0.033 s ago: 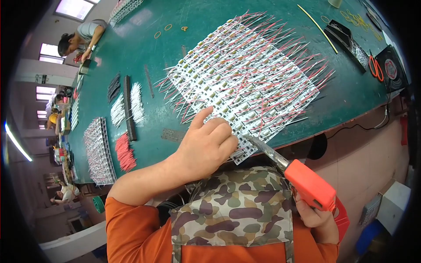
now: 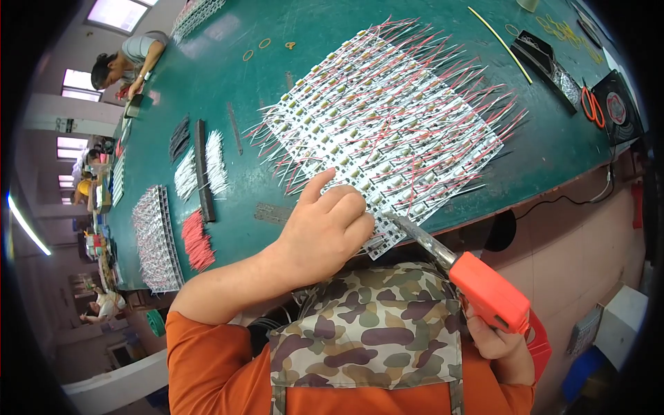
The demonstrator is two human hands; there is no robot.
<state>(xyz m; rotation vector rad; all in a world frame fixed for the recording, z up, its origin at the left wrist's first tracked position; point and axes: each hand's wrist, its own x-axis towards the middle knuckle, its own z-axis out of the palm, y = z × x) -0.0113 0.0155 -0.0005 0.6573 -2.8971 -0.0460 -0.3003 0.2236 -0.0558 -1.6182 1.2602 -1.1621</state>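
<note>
My right hand point(image 2: 494, 337) grips the red handle of a soldering gun point(image 2: 490, 294), whose metal barrel points up and left. Its tip meets the near edge of a white panel of circuit boards point(image 2: 332, 135), close beside the fingers of my left hand point(image 2: 328, 225). That left hand rests on the panel with its fingers curled together and one finger raised; whatever they pinch is hidden. Across the panel run rows of small components, and many red and white wires point(image 2: 477, 104) stick out past its sides. The panel lies tilted at the front edge of the green table.
Left of the panel lie bundles of red wires point(image 2: 198, 241), white wires point(image 2: 216, 162) and dark wires point(image 2: 179, 137), beside a black bar point(image 2: 205, 173). A stack of wired boards point(image 2: 158, 238) sits farther left. Orange scissors point(image 2: 593, 107) and a black tray point(image 2: 546, 69) are at right. Another person point(image 2: 135, 62) works far left.
</note>
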